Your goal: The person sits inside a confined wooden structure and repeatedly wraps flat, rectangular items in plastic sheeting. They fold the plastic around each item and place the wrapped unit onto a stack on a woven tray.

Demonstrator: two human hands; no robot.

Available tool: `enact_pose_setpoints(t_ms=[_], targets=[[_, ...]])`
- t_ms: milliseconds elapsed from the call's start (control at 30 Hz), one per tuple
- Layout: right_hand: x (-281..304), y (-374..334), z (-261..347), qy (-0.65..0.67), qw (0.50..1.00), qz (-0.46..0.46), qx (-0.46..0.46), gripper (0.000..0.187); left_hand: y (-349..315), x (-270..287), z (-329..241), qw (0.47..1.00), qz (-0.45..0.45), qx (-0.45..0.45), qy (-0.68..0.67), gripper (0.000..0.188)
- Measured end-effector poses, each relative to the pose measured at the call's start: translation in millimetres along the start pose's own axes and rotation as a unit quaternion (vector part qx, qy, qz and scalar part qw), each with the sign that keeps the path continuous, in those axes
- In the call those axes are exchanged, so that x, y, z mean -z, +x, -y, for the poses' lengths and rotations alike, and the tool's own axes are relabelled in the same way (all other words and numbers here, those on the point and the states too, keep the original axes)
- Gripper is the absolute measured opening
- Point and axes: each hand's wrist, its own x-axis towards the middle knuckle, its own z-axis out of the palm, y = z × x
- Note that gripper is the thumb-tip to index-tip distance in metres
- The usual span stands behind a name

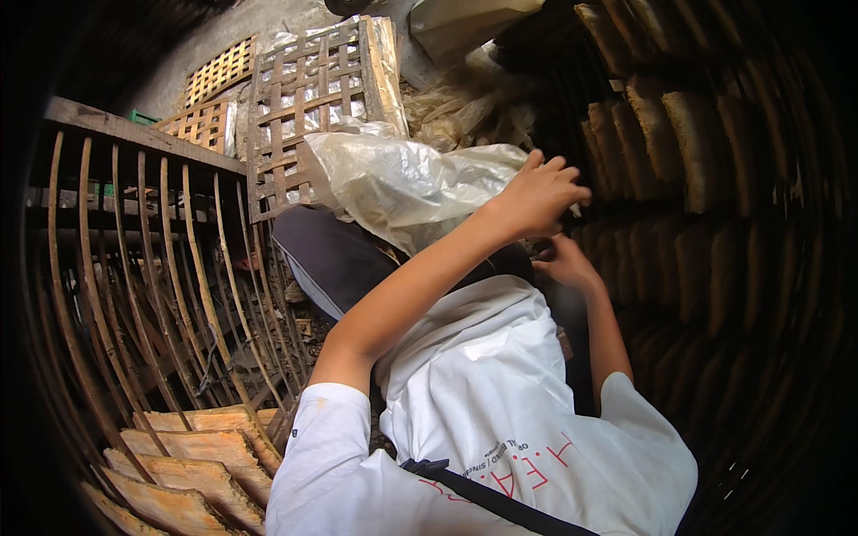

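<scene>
My left hand [547,190] is raised in front of me, across to the right, its fingers bent and apart with nothing visible in them. Just below it, my right hand [570,264] points leftward with thumb and fingers apart; its fingertips are partly in shadow, and I see nothing held. A crumpled, translucent plastic sheet [402,183] drapes over my dark-trousered knee [326,246] and passes behind my left forearm. Whether the left hand touches the sheet is not clear.
At the left stands a rack of thin upright slats [179,268], with rough-edged tan slabs [188,482] at its foot. Woven lattice panels [308,98] lean ahead. More loose plastic [465,107] lies beyond. Rows of similar slabs [688,147] fill the dark right side.
</scene>
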Motion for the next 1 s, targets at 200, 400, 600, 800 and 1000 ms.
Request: enact_pose_setpoints(t_ms=[200, 400, 600, 800, 1000], targets=[[30, -22, 0, 0.198, 0.886, -0.332, 0.257, 0.077, 80, 34, -37, 0.935, -0.045, -0.102, -0.336, 0.048], [47, 8, 9, 0.236, 0.838, -0.418, 0.26, 0.046, 105, 32, -11, 0.848, -0.051, -0.096, -0.518, 0.047], [40, 36, -35, 0.03, 0.88, -0.452, 0.142, 0.023, 74, -1, 66, 0.813, -0.143, 0.156, -0.543, 0.022], [16, 46, -97, 0.007, 0.899, -0.433, 0.066, 0.025, 41, -67, 112, 0.792, -0.214, 0.232, -0.523, 0.024], [15, 50, -50, 0.073, 0.899, -0.401, 0.162, 0.039, 21, -88, 118, 0.785, -0.079, 0.229, -0.57, 0.022]])
